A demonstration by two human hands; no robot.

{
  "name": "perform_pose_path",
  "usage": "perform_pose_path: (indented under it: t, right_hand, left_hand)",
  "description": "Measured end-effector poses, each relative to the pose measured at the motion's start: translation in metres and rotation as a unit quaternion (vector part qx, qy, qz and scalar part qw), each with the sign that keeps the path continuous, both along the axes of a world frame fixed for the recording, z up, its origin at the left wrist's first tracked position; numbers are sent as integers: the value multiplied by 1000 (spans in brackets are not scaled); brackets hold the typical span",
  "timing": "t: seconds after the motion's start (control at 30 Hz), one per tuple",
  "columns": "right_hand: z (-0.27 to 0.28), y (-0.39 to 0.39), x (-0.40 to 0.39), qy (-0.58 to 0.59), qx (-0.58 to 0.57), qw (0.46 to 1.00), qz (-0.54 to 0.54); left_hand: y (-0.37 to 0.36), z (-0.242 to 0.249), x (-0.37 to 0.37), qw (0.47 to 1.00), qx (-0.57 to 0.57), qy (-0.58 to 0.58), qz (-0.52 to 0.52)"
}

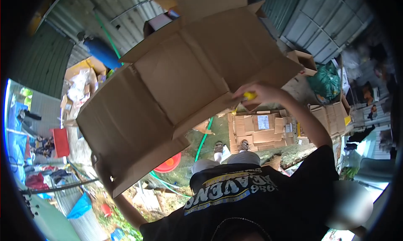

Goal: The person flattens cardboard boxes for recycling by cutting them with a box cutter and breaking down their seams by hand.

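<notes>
A large opened-out cardboard box [176, 73], with fold lines and loose flaps, spans the upper middle of the head view. My left hand [103, 174] grips its lower left end and is partly hidden behind the board. My right hand [264, 93] is closed at the lower edge, right of the middle, around a small yellow object [249, 95] whose kind I cannot make out. The right fingertips are against or very near the cardboard, which is tilted above the ground.
Flattened cardboard [258, 136] lies by my feet. A red basin [169, 163] and a green hose [204, 142] are on the ground below the box. At the right are a green bag [325, 81] and a small open box [303, 61]. A blue cylinder [100, 52] stands at upper left.
</notes>
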State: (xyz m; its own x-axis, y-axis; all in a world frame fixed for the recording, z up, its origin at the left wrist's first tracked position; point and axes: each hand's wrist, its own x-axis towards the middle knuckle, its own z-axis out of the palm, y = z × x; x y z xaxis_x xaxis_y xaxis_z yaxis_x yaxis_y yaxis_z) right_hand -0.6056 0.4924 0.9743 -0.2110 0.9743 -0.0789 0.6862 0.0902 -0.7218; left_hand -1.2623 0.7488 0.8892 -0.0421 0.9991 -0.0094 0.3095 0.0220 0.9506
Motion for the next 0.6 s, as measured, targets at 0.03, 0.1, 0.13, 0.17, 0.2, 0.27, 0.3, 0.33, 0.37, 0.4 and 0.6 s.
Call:
perform_pose_path:
  t: [0.03,0.1,0.13,0.17,0.2,0.27,0.3,0.33,0.37,0.4,0.6]
  right_hand:
    - [2,-1,-11,-31,1,999,41]
    - [-8,-8,-25,-164,32,983,74]
    - [-11,-10,-30,-165,33,983,67]
    - [-14,-11,-33,-164,20,985,41]
    - [-16,-11,-36,-163,9,986,18]
    - [-30,-15,-37,-162,17,987,5]
    - [-39,-17,-38,-169,70,983,-13]
    - [-48,-18,-40,-173,124,977,-31]
    - [-56,-18,-41,-183,145,971,-42]
    - [-59,-18,-43,-176,149,972,-38]
    - [-56,-23,-51,-190,192,961,-60]
  left_hand:
    - [1,26,9,999,-36,1,9]
    - [21,38,2,994,-55,-97,-14]
    - [6,74,27,995,-75,-48,-45]
    - [18,90,21,995,-80,28,-61]
    - [28,104,13,989,-84,103,-72]
    - [14,150,43,992,-41,-38,-114]
    - [15,165,38,969,-34,-159,-188]
    - [-5,204,68,967,-34,-99,-231]
    - [-20,226,98,976,21,-91,-198]
    - [-30,243,119,978,24,-84,-192]
    - [-19,257,195,977,52,2,-209]
